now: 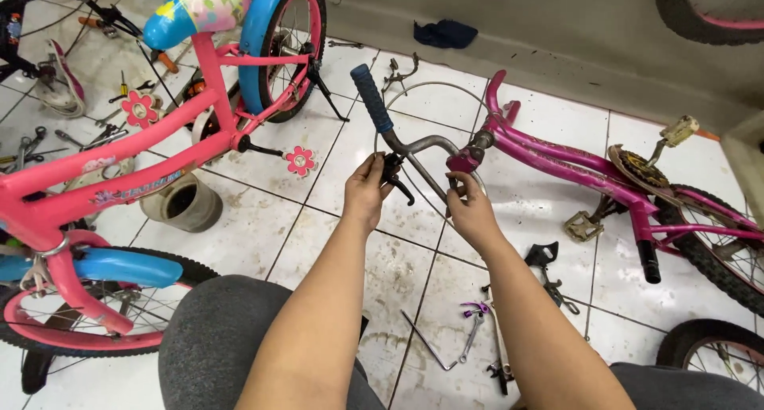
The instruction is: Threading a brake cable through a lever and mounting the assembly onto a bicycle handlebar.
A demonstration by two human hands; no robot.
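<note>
We are looking down at a white tiled floor (pixel 350 219), stained and dusty, where a magenta bicycle frame (pixel 557 159) is lying on its side. A wrench (pixel 471 338) and a bent metal rod (pixel 426 342) are lying near our knees, a black bracket (pixel 541 257) beside them. A pink bicycle (pixel 119 163) is standing at left, by a grey pot (pixel 187 203) and scattered tools (pixel 32 143).

Bare tile (pixel 334 219) lies open between pink bicycle (pixel 119 155) and magenta frame (pixel 557 159).
</note>
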